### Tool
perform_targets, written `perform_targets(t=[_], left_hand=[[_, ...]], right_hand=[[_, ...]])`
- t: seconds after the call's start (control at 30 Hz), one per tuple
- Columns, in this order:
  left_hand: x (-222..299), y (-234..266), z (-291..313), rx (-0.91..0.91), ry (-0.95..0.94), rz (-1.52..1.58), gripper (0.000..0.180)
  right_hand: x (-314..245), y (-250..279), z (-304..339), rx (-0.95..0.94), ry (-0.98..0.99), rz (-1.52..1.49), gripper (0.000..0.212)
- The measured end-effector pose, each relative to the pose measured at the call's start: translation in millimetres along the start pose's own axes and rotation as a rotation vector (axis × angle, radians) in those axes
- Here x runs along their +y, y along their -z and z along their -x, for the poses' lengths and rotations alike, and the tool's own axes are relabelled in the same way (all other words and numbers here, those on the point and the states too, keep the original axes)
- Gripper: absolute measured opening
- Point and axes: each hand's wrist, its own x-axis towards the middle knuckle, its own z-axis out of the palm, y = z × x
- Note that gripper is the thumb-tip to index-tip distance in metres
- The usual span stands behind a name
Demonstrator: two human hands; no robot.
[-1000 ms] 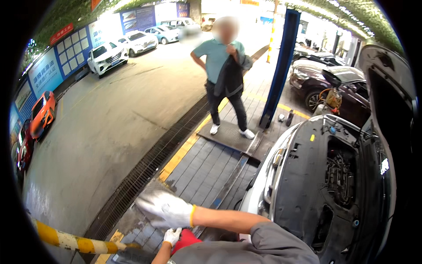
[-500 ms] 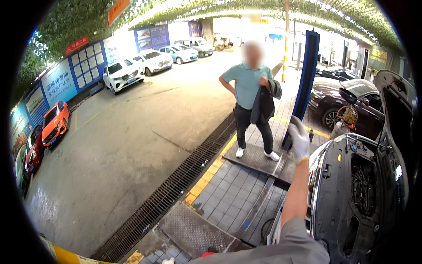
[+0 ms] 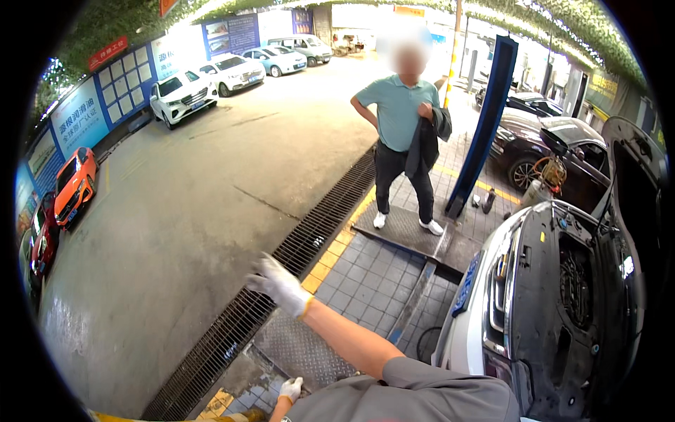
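Observation:
My right hand (image 3: 281,287), in a white work glove with a yellow cuff, reaches out over the floor grate (image 3: 313,235). Its fingers are spread and slightly blurred, and nothing shows in them. Low in the picture, my left hand (image 3: 290,389) also wears a white glove. It looks curled in close to my body, above a diamond-plate metal panel (image 3: 302,352); whether anything is inside it cannot be made out. To the right of my arm stands a white car (image 3: 460,344) with its hood (image 3: 633,204) raised and the engine bay (image 3: 576,288) exposed.
A person (image 3: 404,119) in a light teal shirt stands facing me on a metal plate, a dark jacket held in one hand. Beside them rises a blue lift post (image 3: 485,126). A dark car (image 3: 534,148) is behind it. Several cars, including an orange one (image 3: 74,186), line the left side.
My right hand has swung left and down, from before the blue post to over the grate. My left hand has come further into view at the bottom. The view has shifted slightly.

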Motion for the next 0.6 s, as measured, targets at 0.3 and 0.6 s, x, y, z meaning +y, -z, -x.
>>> perform_targets(t=[0.3,0.6], left_hand=[[-78,52,16,0.142,0.255,0.156,0.044],[-106,-10,84,0.317,0.491,0.461,0.045]], right_hand=[[-83,390,142,0.812,-0.69,1.394,0.056],[-33,433,320,0.847,-1.51,0.711,0.04]])
